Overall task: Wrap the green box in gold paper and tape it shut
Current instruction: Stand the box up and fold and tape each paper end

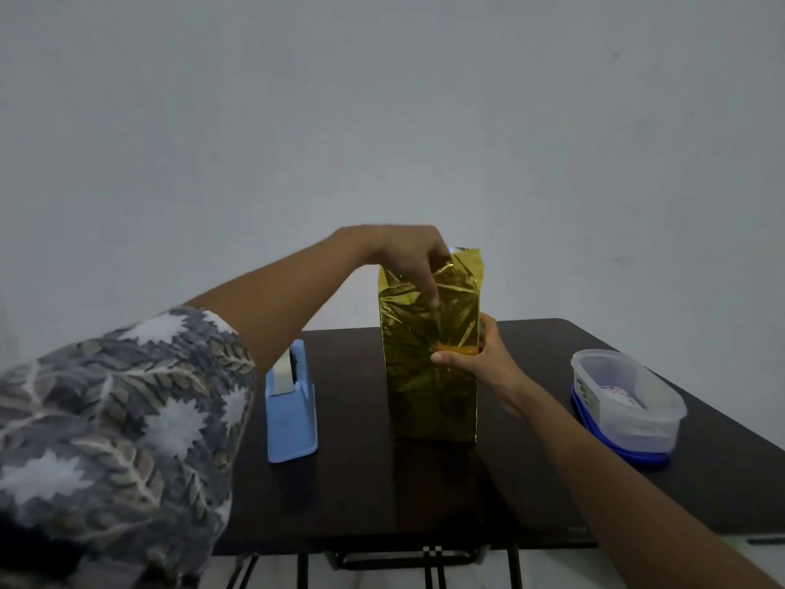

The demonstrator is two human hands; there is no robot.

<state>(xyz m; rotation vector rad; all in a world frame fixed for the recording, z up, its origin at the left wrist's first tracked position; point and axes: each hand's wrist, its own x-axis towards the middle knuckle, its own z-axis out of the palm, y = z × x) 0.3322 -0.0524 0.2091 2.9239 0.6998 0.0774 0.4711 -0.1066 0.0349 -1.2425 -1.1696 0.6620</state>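
Note:
The box stands upright in the middle of the dark table [382,495], fully covered in shiny gold paper [429,388]; no green shows. At its top the paper ends in loose, crumpled flaps [465,269]. My left hand [408,257] reaches over from the left, fingers pointing down and pressing the paper at the top front. My right hand [475,359] grips the box's right side at mid-height, thumb across the front. A light blue tape dispenser [291,410] with a white roll sits to the left of the box.
A clear plastic tub [624,401] on a blue lid sits at the table's right edge, with something white inside. A plain grey wall rises behind. The table's front edge and metal legs show at the bottom.

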